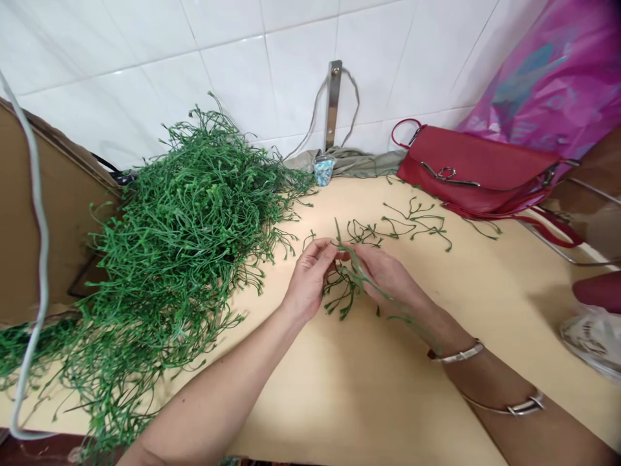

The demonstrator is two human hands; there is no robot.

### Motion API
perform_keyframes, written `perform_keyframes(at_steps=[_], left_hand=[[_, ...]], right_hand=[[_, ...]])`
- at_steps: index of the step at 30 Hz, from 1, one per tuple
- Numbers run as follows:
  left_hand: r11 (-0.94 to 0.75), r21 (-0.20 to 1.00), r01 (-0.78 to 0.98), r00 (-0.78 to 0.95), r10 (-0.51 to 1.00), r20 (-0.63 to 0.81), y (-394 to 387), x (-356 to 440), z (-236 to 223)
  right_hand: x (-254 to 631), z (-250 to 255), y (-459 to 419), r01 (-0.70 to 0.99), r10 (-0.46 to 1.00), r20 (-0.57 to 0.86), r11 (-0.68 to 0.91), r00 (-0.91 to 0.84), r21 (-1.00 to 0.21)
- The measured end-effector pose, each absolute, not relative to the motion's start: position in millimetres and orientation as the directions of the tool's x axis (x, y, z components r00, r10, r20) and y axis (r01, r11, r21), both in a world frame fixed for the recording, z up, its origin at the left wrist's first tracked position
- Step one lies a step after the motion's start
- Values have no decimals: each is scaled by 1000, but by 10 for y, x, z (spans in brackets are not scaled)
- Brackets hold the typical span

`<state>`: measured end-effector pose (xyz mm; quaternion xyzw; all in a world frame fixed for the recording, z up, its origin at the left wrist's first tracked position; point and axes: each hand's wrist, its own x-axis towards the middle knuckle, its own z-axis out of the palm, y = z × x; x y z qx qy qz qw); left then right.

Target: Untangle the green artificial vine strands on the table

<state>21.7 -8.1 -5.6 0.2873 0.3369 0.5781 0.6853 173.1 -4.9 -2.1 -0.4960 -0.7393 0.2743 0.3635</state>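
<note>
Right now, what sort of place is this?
Likely a small indoor work corner, perhaps at home: white wall tiles, a tabletop heaped with artificial green sprigs, and a red handbag beside them.

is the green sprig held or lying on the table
Held: the left hand and right hand both pinch the green sprig, its stem running between them.

A dark red handbag [473, 165] with a silver clasp lies on the cream table [369, 401], before a pink plastic bag [538, 77] and white tiled wall [272, 71]. A small clear cup [324, 169] of blue bits stands on crumpled grey cloth [356, 162], below a steel bracket [332, 103].
</note>
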Motion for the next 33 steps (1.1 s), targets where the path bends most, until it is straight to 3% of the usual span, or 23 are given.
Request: perform_keyframes(at_steps=[5,9,13,16,18,22,24,26,29,33], left_hand=[[402,651,-644,288,916,-281,-72,141,13],[566,671,-479,505,803,-317,-121,68,128],[652,665,-365,588,715,-378,-156,38,213],[641,666,-382,589,724,-359,-148,39,206],[581,720,-380,562,763,-319,-124,29,178],[357,916,-185,522,825,-216,-58,-42,167],[301,948,-107,581,792,-186,-39,-82,210],[330,940,-90,660,726,-192,-39,-104,268],[423,899,-118,722,657,-214,-67,-105,332],[517,825,-227,723,657,-213,-91,-115,332]], right_hand=[[1703,133,-162,562,813,234,547,-532,-620],[1790,243,-234,340,713,31,371,-700,-864],[1890,193,-227,162,660,3,188,-752,-969],[1914,84,-185,96,682,28,143,-731,-985],[1904,42,-160,143,706,2,146,-708,-979],[1861,110,-135,419,698,-77,333,-712,-845],[1856,185,-134,448,667,-49,443,-744,-777],[1864,251,-141,382,615,-17,467,-788,-798],[1871,302,-174,247,568,-11,340,-823,-907],[1876,332,-248,256,684,-14,254,-730,-933]])
